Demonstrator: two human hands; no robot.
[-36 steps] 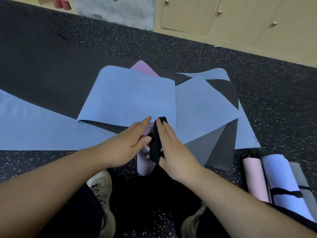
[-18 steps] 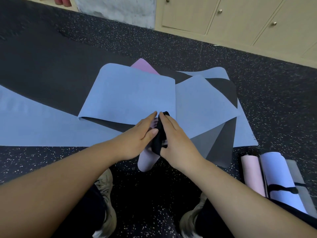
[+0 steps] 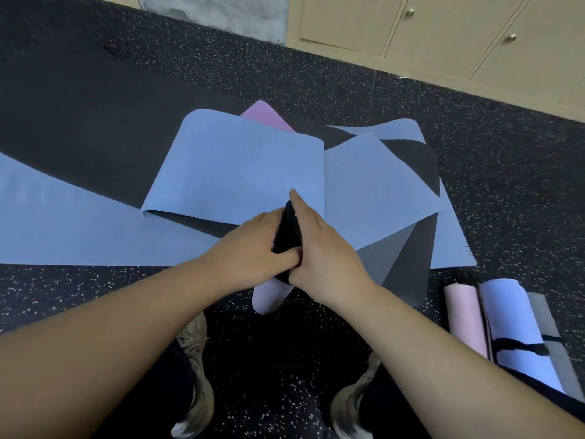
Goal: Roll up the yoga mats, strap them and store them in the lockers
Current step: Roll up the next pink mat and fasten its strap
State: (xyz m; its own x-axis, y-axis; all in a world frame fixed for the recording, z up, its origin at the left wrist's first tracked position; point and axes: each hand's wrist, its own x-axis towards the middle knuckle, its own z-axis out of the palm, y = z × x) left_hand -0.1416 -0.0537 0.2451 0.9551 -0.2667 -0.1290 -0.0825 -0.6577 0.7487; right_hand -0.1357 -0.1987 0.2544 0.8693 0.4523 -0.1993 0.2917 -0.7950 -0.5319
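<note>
Head view, left to right. Left of frame: long blue mat [image 3: 63, 223] lies flat on the speckled floor [image 3: 474, 191], with a folded blue mat [image 3: 240, 172] overlapping it and a pink mat corner [image 3: 266, 117] showing behind. Centre: my left hand [image 3: 250, 248] and right hand [image 3: 319, 251] meet over a rolled lilac mat [image 3: 269, 296], its end pointing toward me. Black strap [image 3: 285, 229] sits between the two hands, around the roll. Left grip: fingers curled on the strap, thumb pressed low against it. Right grip: fingers closed on the strap's other side, index finger extended forward along its top. Right of centre: more blue, black and grey mats [image 3: 408, 248] fanned out flat. Lower right: three rolled mats side by side, pink roll [image 3: 463, 318], blue roll [image 3: 512, 324] with a black band round it, grey roll [image 3: 547, 324]. Upper right: beige lockers [image 3: 443, 30], doors closed.
</note>
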